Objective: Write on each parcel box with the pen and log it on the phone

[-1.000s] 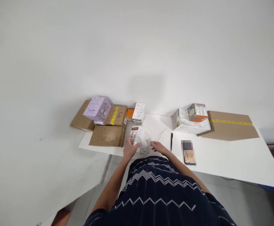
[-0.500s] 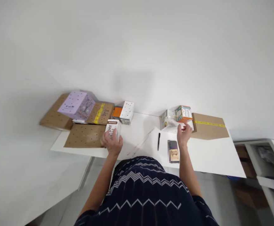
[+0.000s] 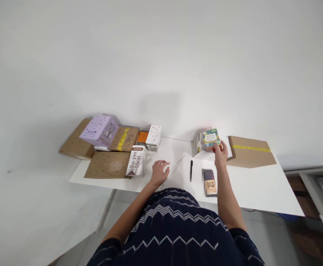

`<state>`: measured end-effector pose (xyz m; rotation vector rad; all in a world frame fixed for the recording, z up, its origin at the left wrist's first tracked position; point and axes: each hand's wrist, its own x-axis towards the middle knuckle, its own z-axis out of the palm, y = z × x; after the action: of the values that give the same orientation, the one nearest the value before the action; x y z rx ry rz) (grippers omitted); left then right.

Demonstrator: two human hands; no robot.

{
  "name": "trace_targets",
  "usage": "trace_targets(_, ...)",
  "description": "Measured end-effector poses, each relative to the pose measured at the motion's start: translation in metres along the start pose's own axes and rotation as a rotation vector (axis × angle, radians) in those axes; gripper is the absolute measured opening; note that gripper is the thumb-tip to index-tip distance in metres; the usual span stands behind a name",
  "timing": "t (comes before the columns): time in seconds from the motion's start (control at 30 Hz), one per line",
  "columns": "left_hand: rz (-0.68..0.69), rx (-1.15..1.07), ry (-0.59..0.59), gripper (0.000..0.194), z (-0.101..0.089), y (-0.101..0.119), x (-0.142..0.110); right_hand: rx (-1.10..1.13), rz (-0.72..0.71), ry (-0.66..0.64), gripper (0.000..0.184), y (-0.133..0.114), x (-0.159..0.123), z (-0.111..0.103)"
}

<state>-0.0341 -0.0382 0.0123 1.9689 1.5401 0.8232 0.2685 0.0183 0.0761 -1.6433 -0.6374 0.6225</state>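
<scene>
My right hand (image 3: 220,153) grips a small green, white and orange carton (image 3: 211,139), its printed face turned up above a white box (image 3: 198,145) at the back of the table. Over the table's middle, my left hand (image 3: 159,173) is empty, fingers apart and slightly curled. To its left stands a white "Su-per Meal" box (image 3: 135,161) with a brown band on top. A black pen (image 3: 191,170) and a phone (image 3: 210,183) lie on the white tabletop between my hands, nearer the right one.
On the left are a lilac box (image 3: 96,129), a taped cardboard box (image 3: 126,139), a flat brown box (image 3: 107,164), an orange box (image 3: 143,137) and a white dotted box (image 3: 154,136). A long carton (image 3: 251,152) lies right. Shelving (image 3: 311,181) stands beyond the table's right end.
My left hand has let go of the Su-per Meal box and moved right. My right hand has taken hold of the small carton, which is now turned and shifted slightly left.
</scene>
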Motion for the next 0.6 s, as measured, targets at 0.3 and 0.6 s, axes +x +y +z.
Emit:
trace_targets(0.3,-0.536,-1.041,-0.225,0.074,0.012,0.028,0.022,0.638,0.656,-0.524,0.027,0.042,-0.134,0.043)
trace_targets(0.6,-0.569,-0.980,-0.327,0.092,0.026,0.003,0.004,0.230,0.523,-0.653,0.057,0.073,-0.145,0.030)
